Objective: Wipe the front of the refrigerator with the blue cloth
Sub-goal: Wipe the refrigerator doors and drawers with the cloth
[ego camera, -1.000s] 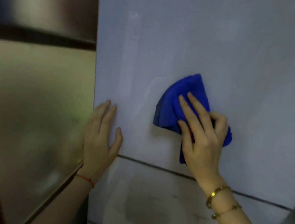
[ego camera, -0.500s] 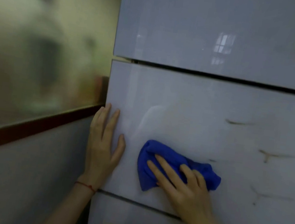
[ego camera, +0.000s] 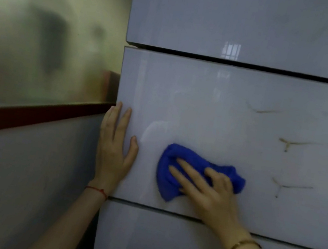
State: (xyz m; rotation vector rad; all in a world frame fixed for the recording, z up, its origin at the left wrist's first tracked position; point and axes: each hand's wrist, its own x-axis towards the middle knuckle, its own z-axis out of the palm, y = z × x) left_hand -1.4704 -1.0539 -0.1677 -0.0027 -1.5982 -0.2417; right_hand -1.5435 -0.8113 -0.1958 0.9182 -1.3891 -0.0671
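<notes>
Right hand [ego camera: 209, 192] on blue cloth [ego camera: 186, 154] against refrigerator [ego camera: 222, 122]

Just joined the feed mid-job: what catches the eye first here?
The blue cloth, bunched under the right hand on the refrigerator's middle panel, stands out most. The left hand lies flat at that panel's left edge. Brownish streaks mark the panel right of the cloth.
</notes>
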